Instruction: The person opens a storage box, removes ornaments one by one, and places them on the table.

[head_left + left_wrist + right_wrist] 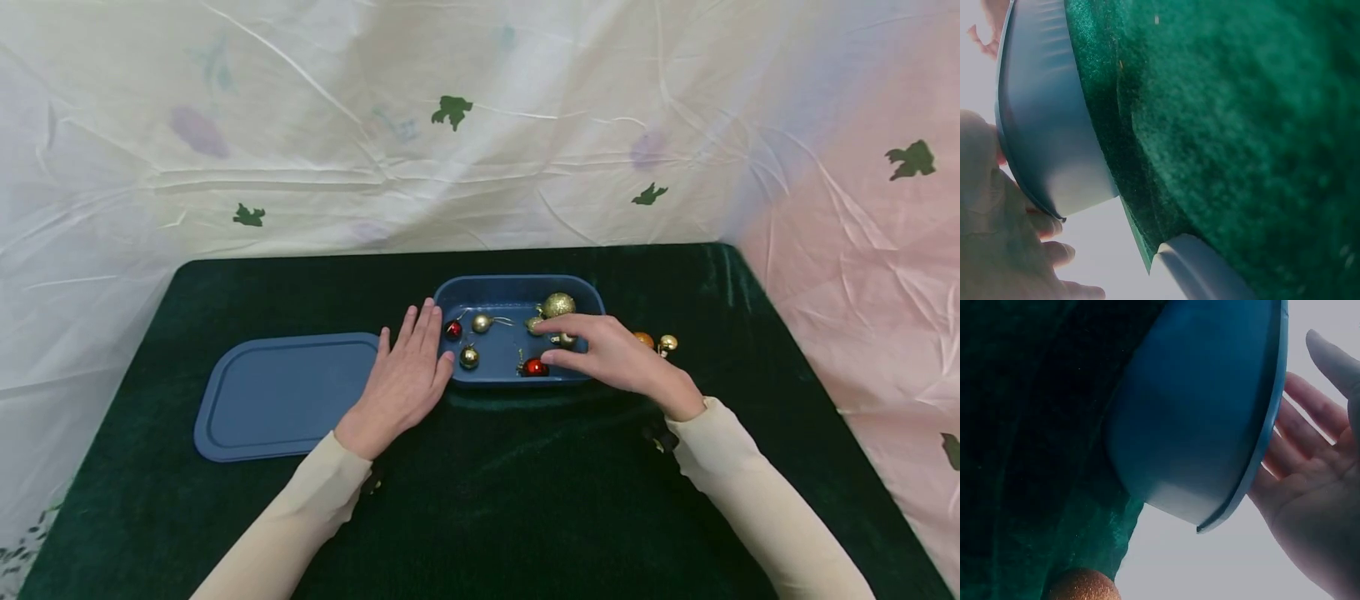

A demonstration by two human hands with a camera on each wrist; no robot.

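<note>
A blue plastic box holds several small Christmas baubles. A red bauble and two gold ones are toward its left; a glittery gold bauble is at the back right, and another red bauble lies by the front wall. My left hand rests at the box's left rim with fingers stretched out. Over the right rim reaches my right hand, thumb and fingers spread apart above the baubles, with nothing visible between them. The right wrist view shows its fingers extending past the rim of the box.
A blue lid lies flat on the dark green velvet tablecloth, left of the box. To the right of the box, partly behind my right hand, are an orange bauble and a gold bauble. Pale fabric hangs around the table.
</note>
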